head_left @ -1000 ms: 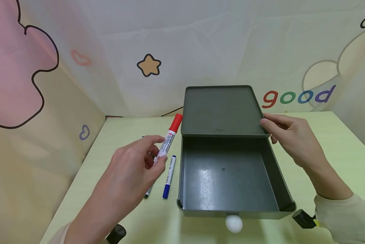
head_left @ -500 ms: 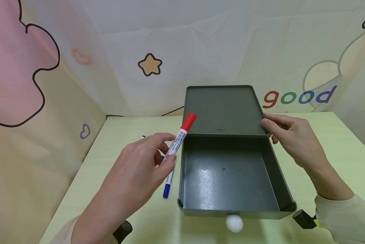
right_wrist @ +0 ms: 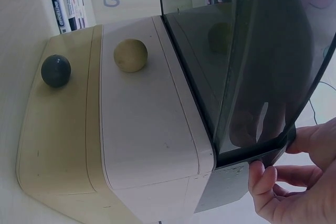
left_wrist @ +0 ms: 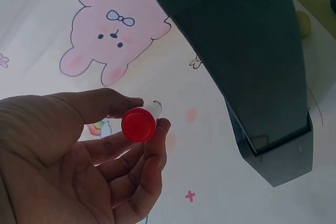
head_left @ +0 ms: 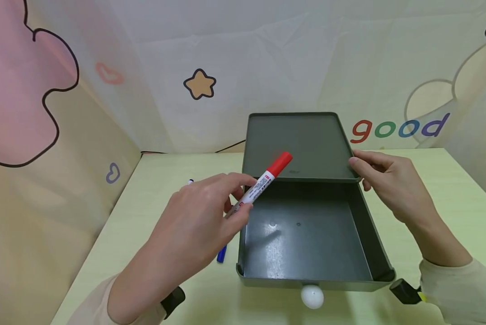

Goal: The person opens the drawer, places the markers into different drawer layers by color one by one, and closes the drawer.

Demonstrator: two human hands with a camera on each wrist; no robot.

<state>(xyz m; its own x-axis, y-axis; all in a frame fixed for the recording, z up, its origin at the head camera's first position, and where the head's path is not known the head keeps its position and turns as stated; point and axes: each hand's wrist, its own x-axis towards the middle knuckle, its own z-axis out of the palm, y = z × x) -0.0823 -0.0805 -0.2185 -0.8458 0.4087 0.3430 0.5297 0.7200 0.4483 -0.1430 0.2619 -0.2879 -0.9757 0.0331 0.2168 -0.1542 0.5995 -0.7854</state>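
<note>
My left hand (head_left: pixel 198 216) pinches a white marker with a red cap (head_left: pixel 279 163) between thumb and fingers, over the left edge of a pulled-out dark grey drawer (head_left: pixel 308 253). In the left wrist view the marker's red cap (left_wrist: pixel 138 125) faces the camera. The drawer's floor shows no objects on it. Its white round knob (head_left: pixel 312 296) points toward me. My right hand (head_left: pixel 397 187) grips the right front edge of the drawer unit's dark top (head_left: pixel 296 144). The right wrist view shows my right fingers (right_wrist: pixel 262 182) at that corner.
A blue-capped marker (head_left: pixel 221 254) lies left of the drawer, mostly behind my left hand; another pen's end (head_left: pixel 190 181) shows farther back. Below the open drawer, the unit has a pale drawer (right_wrist: pixel 147 119) and a yellowish one (right_wrist: pixel 58 140). A printed cloth (head_left: pixel 287 67) stands behind the table.
My left hand has carried the red-capped marker rightward, from beside the unit to over the drawer's left edge, tilting it further. My right hand stays on the unit's edge.
</note>
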